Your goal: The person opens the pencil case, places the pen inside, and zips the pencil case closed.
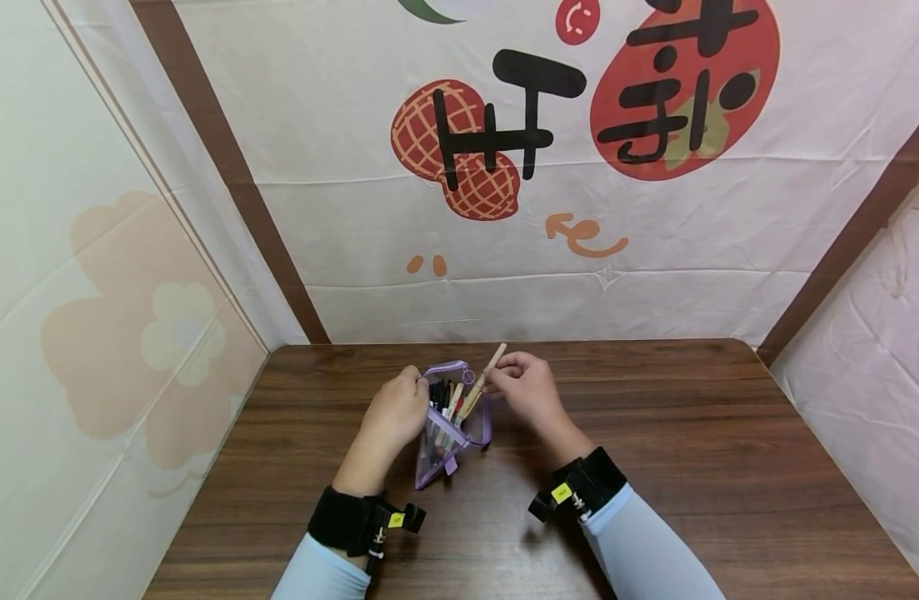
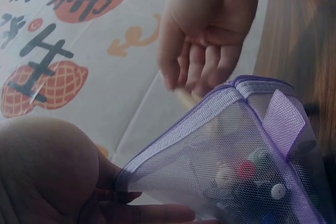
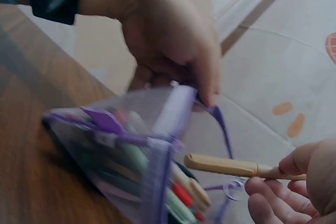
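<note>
A see-through mesh pencil case (image 1: 432, 461) with purple trim stands unzipped on the table, several pens and markers (image 3: 182, 194) inside it. My left hand (image 1: 394, 411) grips the case's rim at its left side, thumb and fingers pinching the edge. Between the thumb and fingers of my right hand (image 1: 530, 392) is a tan capped pen (image 3: 220, 164), held slantwise at the case's mouth. In the left wrist view the right hand partly hides this pen, and coloured pen ends show through the mesh.
The brown wooden table (image 1: 676, 433) extends around the case on every side. Behind it hangs a white printed cloth (image 1: 339, 225), with another cloth wall (image 1: 92, 275) at the left. Both wrists wear black straps (image 1: 590, 483) with small cameras.
</note>
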The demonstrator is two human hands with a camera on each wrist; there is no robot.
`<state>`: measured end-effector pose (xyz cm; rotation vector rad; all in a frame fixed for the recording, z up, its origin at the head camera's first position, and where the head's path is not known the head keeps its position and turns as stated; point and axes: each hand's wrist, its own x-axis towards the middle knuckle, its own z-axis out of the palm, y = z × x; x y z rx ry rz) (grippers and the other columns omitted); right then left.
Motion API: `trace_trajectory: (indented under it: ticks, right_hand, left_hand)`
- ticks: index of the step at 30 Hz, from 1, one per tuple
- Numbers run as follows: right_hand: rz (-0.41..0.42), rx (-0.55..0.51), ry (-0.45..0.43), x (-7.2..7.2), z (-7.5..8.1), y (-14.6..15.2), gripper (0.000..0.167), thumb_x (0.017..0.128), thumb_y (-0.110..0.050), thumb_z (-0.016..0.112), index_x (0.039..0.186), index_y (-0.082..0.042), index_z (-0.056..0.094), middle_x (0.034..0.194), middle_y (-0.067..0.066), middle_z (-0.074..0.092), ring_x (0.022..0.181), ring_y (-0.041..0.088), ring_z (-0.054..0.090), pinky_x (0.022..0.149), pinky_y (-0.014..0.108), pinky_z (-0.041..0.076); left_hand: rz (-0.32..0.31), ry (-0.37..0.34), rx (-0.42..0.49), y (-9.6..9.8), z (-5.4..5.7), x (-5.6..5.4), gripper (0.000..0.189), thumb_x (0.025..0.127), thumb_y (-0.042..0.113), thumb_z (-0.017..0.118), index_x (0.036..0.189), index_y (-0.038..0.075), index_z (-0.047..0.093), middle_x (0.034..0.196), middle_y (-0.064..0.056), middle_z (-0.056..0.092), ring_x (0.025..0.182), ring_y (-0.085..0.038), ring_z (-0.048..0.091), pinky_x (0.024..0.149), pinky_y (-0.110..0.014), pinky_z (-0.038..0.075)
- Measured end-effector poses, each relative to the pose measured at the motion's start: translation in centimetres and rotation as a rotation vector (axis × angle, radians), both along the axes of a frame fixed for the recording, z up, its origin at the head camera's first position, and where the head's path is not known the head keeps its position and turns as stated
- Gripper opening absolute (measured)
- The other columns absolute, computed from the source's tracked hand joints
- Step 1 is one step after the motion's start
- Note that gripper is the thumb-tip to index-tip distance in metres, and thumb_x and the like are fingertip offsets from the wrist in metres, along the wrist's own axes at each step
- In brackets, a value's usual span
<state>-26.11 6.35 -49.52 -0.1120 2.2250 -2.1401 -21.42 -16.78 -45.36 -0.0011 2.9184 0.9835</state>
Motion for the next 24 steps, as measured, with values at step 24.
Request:
trace_trajectory:
  ticks: [24]
  right_hand:
    - [0.222,0.138,-0.096,1.9,-1.9,-3.3,0.024,0.108,-0.02,0.078,0.103,0.003,0.084,0.082,0.008,0.083,0.061,0.008,0.07,0.056,0.024,0.057]
  left_hand:
    - [0.016,0.021,0.021,1.2,0.0,0.2,0.03,0.122,0.025,0.041,0.12,0.003,0.061,0.085,-0.01,0.057,0.072,-0.027,0.056,0.065,-0.039,0.045]
